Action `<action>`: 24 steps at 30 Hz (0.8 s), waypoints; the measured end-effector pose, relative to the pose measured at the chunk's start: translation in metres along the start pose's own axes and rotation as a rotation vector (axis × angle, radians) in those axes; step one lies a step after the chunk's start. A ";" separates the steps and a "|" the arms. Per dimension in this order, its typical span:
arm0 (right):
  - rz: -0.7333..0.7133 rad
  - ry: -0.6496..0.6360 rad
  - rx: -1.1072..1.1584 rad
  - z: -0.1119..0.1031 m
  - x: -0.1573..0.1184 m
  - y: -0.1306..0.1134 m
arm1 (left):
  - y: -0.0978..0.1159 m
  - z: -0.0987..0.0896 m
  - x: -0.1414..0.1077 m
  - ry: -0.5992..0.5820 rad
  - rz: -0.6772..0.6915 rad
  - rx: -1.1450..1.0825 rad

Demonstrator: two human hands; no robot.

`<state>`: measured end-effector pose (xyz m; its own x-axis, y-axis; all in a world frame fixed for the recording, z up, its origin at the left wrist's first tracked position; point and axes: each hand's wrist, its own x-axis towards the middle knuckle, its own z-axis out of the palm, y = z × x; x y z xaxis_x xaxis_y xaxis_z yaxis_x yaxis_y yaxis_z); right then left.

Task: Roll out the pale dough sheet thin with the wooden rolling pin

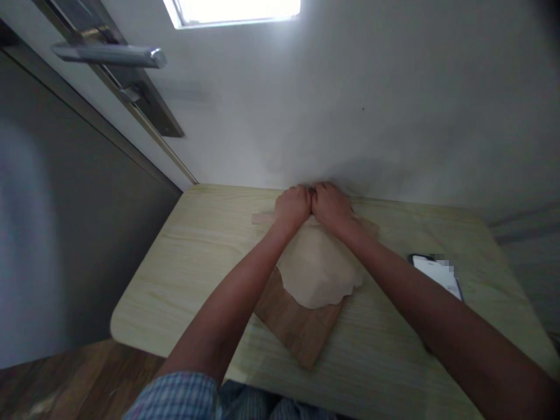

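A white door point(415, 111) fills the background, with a bright window pane point(240, 9) at the top and a metal lever handle point(109, 55) on the left. Against its lower part stands a pale wood-grain table point(184, 256) with a rounded near-left corner. A brown wooden board point(301, 332) lies on the table at a slant, one corner toward the person. On the board is a thin beige dough sheet point(317, 271), wavy-edged, reaching over its left side. A smartphone point(433, 274), screen lit, lies to the right, partly behind the right forearm. The left hand point(294, 204) and right hand point(331, 204) meet at the sheet's far edge, fingers curled and knuckles touching; whether they clamp anything cannot be told. A short pale end piece point(261, 219) pokes out beside the left hand.
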<state>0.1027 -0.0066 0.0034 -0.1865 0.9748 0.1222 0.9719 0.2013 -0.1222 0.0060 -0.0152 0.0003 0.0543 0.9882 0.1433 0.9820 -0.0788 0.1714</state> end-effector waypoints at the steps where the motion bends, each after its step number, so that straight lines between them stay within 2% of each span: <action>1: 0.012 0.008 0.001 0.001 0.000 0.000 | 0.000 0.000 0.000 0.006 -0.001 0.002; 6: 0.051 0.038 -0.013 0.000 -0.014 -0.004 | 0.003 -0.004 -0.013 0.028 -0.015 0.007; 13: 0.034 0.127 -0.036 -0.001 -0.057 -0.008 | 0.009 -0.004 -0.054 0.064 -0.065 0.033; 19: 0.017 0.195 0.002 0.006 -0.090 -0.011 | 0.010 -0.004 -0.088 0.119 -0.003 0.059; 24: 0.010 0.231 0.036 0.008 -0.108 -0.012 | 0.010 0.000 -0.105 0.179 0.025 0.073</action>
<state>0.1096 -0.1133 -0.0156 -0.1350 0.9299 0.3421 0.9671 0.1988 -0.1590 0.0104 -0.1197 -0.0125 0.0521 0.9464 0.3189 0.9916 -0.0869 0.0959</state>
